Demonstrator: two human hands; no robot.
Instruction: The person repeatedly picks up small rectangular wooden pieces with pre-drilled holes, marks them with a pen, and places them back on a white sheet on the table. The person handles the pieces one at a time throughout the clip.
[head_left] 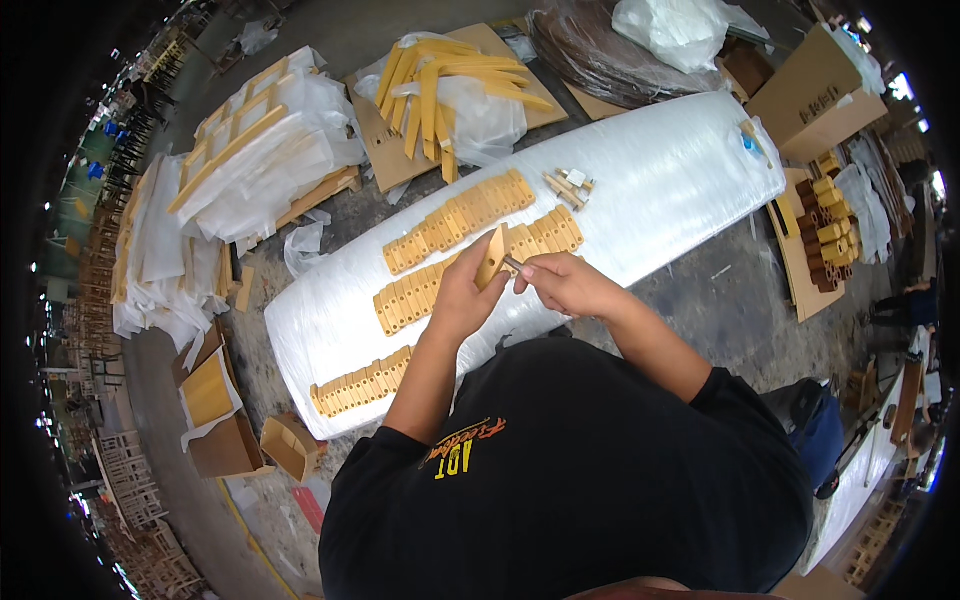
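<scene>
My left hand (pixel 462 300) is closed around a small yellow-brown wooden block (pixel 496 250) and keeps it tilted up. In my right hand (pixel 572 284), thumb and fingers pinch a short dark rod (pixel 513 263); its tip is at the block's face, near a hole. Whether the tip is inside the hole I cannot tell. Beneath my hands lies a long surface wrapped in clear plastic (pixel 660 175). On it are a far row of similar wooden blocks (pixel 460 217), a middle row (pixel 408 303) partly hidden by my hands, and a near row (pixel 360 384).
Several short rod-like pieces (pixel 568 188) lie beyond the rows. Curved yellow wooden parts (pixel 430 90) are heaped on cardboard at the back. Plastic-covered frames (pixel 265 150) stand at the left, near an open cardboard box (pixel 290 447). Brown and yellow wooden pieces (pixel 828 225) are stacked at right.
</scene>
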